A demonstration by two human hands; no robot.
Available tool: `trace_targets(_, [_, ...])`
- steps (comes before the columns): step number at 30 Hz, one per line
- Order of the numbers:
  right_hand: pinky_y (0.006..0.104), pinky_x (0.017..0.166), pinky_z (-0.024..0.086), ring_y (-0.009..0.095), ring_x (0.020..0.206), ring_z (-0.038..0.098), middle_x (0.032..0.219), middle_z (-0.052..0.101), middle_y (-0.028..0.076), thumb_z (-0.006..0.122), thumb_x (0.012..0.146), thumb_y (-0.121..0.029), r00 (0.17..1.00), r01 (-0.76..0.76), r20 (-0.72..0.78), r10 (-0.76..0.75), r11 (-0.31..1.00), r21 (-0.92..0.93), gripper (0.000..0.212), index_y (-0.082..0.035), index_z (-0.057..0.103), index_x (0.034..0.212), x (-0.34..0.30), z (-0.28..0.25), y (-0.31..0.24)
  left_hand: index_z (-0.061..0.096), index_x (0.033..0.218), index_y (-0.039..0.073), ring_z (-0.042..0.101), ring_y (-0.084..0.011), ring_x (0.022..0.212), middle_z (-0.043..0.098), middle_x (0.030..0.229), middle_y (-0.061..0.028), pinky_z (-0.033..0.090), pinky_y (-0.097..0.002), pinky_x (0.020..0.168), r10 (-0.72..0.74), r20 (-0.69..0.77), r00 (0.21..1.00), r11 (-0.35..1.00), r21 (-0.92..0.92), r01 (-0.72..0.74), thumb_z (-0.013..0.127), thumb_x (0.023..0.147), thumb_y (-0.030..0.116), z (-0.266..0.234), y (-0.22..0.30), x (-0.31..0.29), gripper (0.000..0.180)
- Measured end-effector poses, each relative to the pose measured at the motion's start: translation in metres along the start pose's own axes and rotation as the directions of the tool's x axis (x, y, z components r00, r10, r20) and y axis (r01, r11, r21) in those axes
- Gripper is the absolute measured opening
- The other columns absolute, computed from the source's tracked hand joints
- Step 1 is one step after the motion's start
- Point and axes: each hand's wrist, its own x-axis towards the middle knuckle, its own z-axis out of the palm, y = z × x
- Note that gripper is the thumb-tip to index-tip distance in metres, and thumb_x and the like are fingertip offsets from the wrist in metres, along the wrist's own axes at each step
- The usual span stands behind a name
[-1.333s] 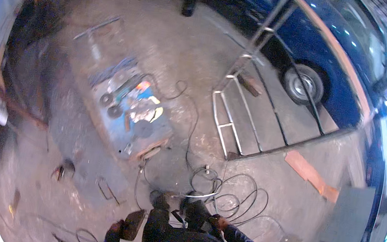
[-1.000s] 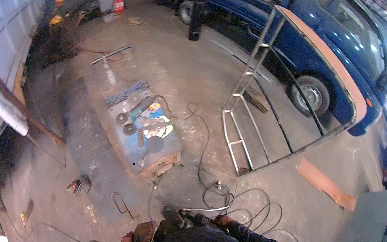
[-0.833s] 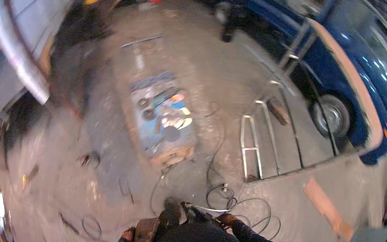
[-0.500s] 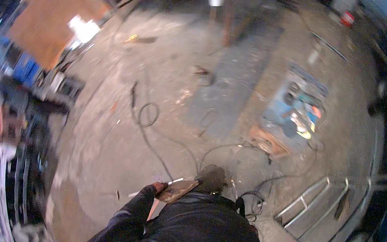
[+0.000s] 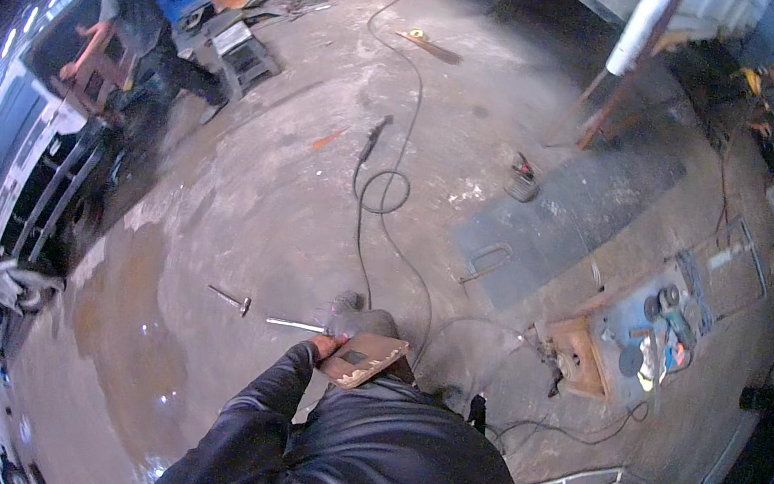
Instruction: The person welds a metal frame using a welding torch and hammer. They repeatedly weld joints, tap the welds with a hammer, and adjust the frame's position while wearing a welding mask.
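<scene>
My left hand (image 5: 324, 345) is closed on the edge of a brown welding shield (image 5: 379, 353), a flat board with a small dark window and a ragged pale edge. It is held low in front of my body, over my shoe. A pale metal rod (image 5: 289, 323) runs out to the left beside these fingers; whether they grip it cannot be told. My right hand is hidden behind my dark jacket. A black upright handle (image 5: 479, 412) shows at the jacket's right side. On the floor to the left lies a hammer (image 5: 237, 301).
A looped black cable (image 5: 385, 191) crosses the floor ahead. At right stand a blue-topped work surface (image 5: 619, 324) with tools and a metal tube frame (image 5: 617, 481). At far left, another person (image 5: 139, 15) bends over a vehicle. A steel post (image 5: 629, 57) rises ahead.
My view has swung left, so the floor things appear farther right. The shield shows more of its face now, still in my left hand. The other person comes more fully into sight.
</scene>
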Motion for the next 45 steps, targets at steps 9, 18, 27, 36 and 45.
trace_targets(9, [0.0514, 0.084, 0.059, 0.04, 0.093, 0.069, 0.107, 0.069, 0.019, 0.06, 0.097, -0.042, 0.984, 0.112, 0.052, -0.169, 0.364, -0.925, 0.041, -0.007, 0.066, 0.117, 0.059, 0.119, -0.154, 0.066, 0.133, 0.004, 0.057, -0.0369, 0.133, 0.063, 0.138, -0.0249, 0.041, -0.0428, 0.113, 0.034, 0.002, 0.999, 0.991, -0.127, -0.034, 0.029, 0.099, 0.076, -0.081, -0.092, 0.035, 0.088])
trace_targets(18, [0.0438, 0.069, 0.057, 0.028, 0.081, 0.07, 0.092, 0.071, 0.01, 0.055, 0.096, -0.017, 0.994, 0.091, 0.083, -0.073, 0.965, -0.247, 0.021, -0.014, 0.068, 0.113, 0.093, 0.331, -0.311, 0.07, 0.131, 0.008, 0.064, -0.0297, 0.123, 0.067, 0.134, -0.0194, 0.046, -0.04, 0.107, -0.172, 0.041, 0.984, 0.872, -0.459, 0.171, 0.045, 0.096, 0.075, -0.177, -0.226, 0.09, 0.079])
trace_targets(27, [0.0383, 0.052, 0.051, 0.022, 0.058, 0.064, 0.073, 0.065, 0.008, 0.056, 0.094, -0.017, 0.512, 0.755, 0.765, -0.392, -0.219, -0.618, 0.015, -0.009, 0.068, 0.089, 0.131, 0.472, -0.47, 0.072, 0.122, 0.001, 0.068, -0.0331, 0.113, 0.073, 0.12, -0.021, 0.049, -0.042, 0.101, -0.29, -0.149, 0.945, 0.685, -0.722, 0.097, 0.044, 0.097, 0.074, -0.239, -0.255, -0.004, 0.081])
trace_targets(36, [0.0475, 0.077, 0.057, 0.033, 0.095, 0.07, 0.097, 0.072, 0.012, 0.061, 0.089, -0.026, 0.742, 0.476, 0.67, 0.015, 0.693, -0.541, 0.022, -0.009, 0.07, 0.097, 0.251, 0.561, -0.529, 0.067, 0.128, -0.001, 0.062, -0.0338, 0.124, 0.067, 0.131, -0.023, 0.044, -0.0436, 0.106, -0.501, -0.33, 0.8, 0.577, -0.817, 0.024, 0.037, 0.106, 0.056, -0.334, -0.247, 0.004, 0.069])
trace_targets(45, [0.0488, 0.069, 0.058, 0.035, 0.081, 0.07, 0.091, 0.07, 0.018, 0.062, 0.093, -0.018, 0.451, 0.813, 0.841, -0.297, -0.252, -0.525, 0.025, -0.007, 0.066, 0.115, 0.36, 0.684, -0.617, 0.067, 0.123, -0.006, 0.063, -0.0324, 0.113, 0.07, 0.12, -0.021, 0.045, -0.0442, 0.101, -0.442, -0.546, 0.712, 0.647, -0.744, -0.17, 0.045, 0.104, 0.054, -0.563, -0.224, 0.118, 0.067])
